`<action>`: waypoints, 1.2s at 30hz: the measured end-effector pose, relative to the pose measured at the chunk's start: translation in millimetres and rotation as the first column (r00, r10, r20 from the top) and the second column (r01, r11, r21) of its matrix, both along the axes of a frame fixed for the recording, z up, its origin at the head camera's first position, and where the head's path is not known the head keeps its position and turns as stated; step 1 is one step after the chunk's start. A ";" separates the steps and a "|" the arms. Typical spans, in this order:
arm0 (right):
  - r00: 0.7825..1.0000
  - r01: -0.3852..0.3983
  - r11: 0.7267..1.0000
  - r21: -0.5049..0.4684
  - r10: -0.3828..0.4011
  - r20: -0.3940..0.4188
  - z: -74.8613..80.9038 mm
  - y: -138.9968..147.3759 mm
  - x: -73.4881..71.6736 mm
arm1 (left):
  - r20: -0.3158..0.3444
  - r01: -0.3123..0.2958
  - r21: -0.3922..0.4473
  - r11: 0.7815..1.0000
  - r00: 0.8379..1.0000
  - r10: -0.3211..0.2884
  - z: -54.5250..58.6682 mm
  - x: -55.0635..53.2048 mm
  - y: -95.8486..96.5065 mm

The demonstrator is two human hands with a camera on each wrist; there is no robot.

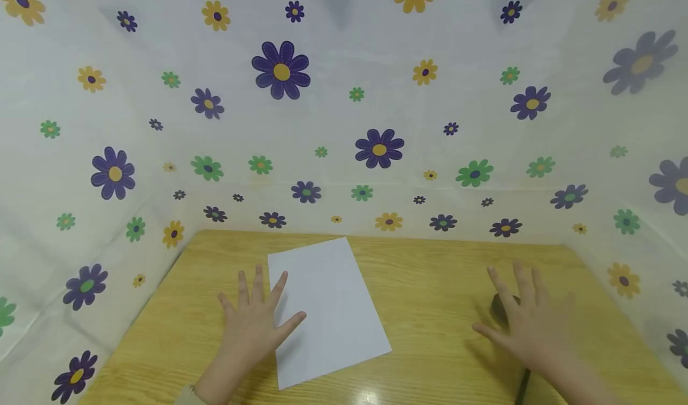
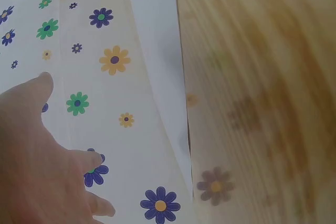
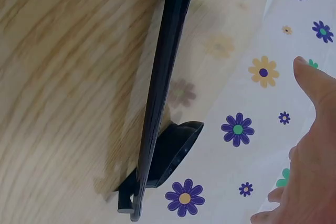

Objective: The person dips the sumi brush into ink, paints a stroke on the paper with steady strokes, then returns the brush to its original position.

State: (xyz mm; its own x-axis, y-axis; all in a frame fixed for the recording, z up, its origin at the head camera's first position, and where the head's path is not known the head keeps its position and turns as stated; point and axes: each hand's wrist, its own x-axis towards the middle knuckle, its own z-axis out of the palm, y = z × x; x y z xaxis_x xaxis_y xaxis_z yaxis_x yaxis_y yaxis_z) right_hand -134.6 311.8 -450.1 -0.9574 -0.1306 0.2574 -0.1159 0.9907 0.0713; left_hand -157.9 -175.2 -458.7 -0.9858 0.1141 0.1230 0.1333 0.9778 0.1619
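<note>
A white sheet of paper (image 1: 335, 309) lies slightly turned on the wooden table. My left hand (image 1: 251, 327) hovers with spread fingers at its left edge, thumb and index finger overlapping the sheet in the head view. Over on the right, a black ladle-like utensil (image 3: 170, 148) with a long handle and a rounded bowl lies on the tabletop. My right hand (image 1: 537, 330), fingers also spread, is above it and covers its middle in the head view; the bowl and a bit of handle show around the hand. Neither hand holds anything.
The wooden table (image 1: 430, 285) is bordered at the back and both sides by a white flower-print curtain (image 1: 333, 118). Light reflects off the table near its front edge. The paper lies left of centre, the dark utensil toward the right.
</note>
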 end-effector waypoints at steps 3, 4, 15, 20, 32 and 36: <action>1.000 -0.010 0.999 0.031 0.010 -0.025 2.2 2.6 0.3 | -0.011 0.015 0.007 1.000 1.000 -0.015 1.0 0.9 1.6; 0.999 -0.015 0.999 0.045 0.016 -0.034 3.6 3.3 0.4 | -0.014 0.020 0.010 1.000 1.000 -0.020 0.8 0.9 2.0; 0.960 -0.176 0.981 0.084 0.190 -0.206 11.8 11.4 1.1 | -0.034 0.079 0.007 0.997 0.996 -0.078 -6.5 -1.8 0.8; 0.941 -0.249 0.967 0.061 0.256 -0.223 15.6 14.1 4.3 | -0.022 0.104 -0.010 0.995 0.994 -0.104 -8.4 -2.4 0.5; 0.881 -0.398 0.913 0.090 0.407 -0.239 19.6 25.0 14.2 | 0.048 0.138 -0.027 0.990 0.990 -0.136 -11.8 -4.2 2.5; 0.859 -0.432 0.889 0.152 0.457 -0.231 22.3 28.7 16.9 | 0.069 0.161 -0.032 0.986 0.985 -0.158 -14.4 -5.4 3.3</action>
